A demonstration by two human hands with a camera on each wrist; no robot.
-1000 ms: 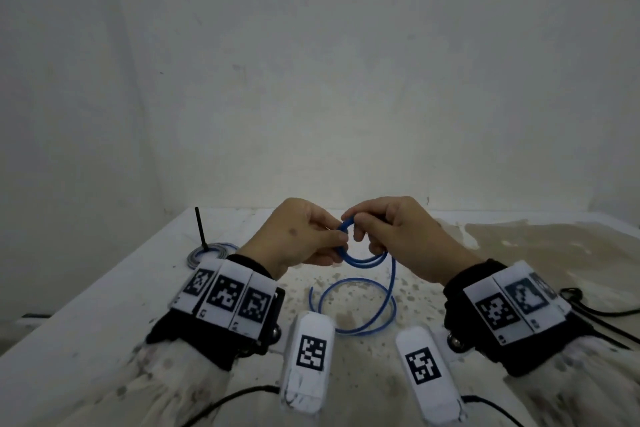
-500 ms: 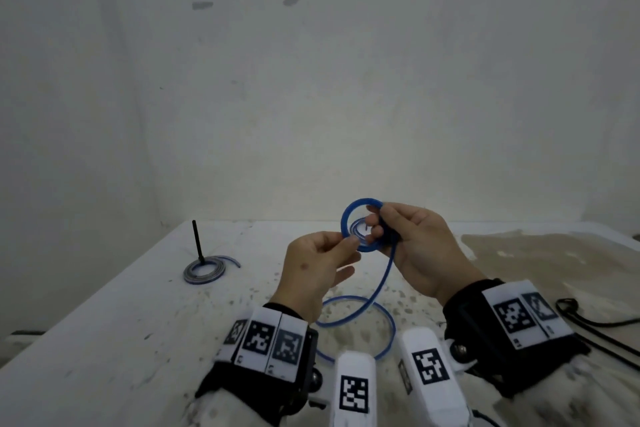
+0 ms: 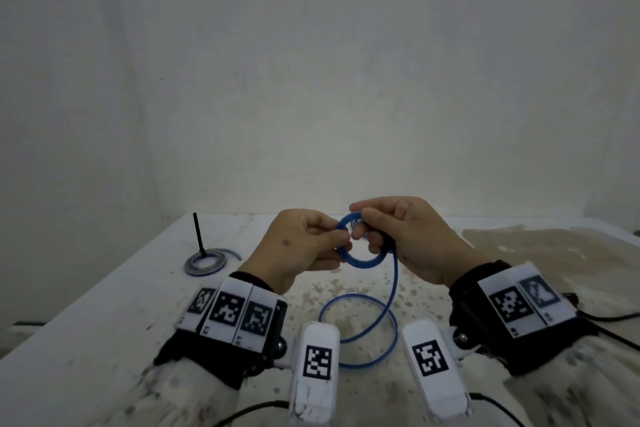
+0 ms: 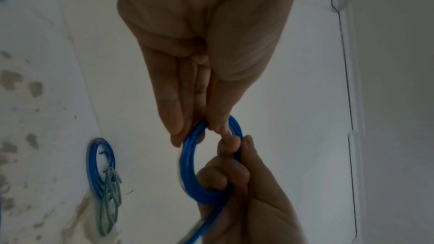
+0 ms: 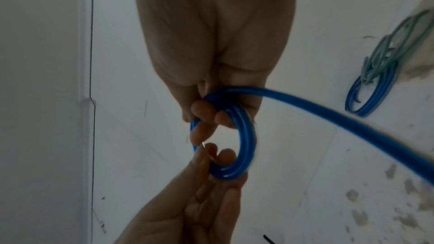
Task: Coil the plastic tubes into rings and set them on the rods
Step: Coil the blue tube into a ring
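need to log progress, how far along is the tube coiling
Done: one grey-and-blue coil already lies around the black rod. In hand: the left hand and right hand both grip a small ring of the blue tube, a few turns thick. Left: the tube's loose tail still loops on the table, unwound, and the ring is on no rod.

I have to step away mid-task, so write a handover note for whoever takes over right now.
Left hand: pinches the near-left rim of the blue ring.
Right hand: grips the ring's far-right side, fingers through it.
Blue tube: several turns wound; its loose tail loops on the table between the wrists.
Done: a grey-and-blue coil lies around the black rod at far left.
Left: wind in the tail, set the ring on a rod. Another blue coil with greenish strands lies on the table.
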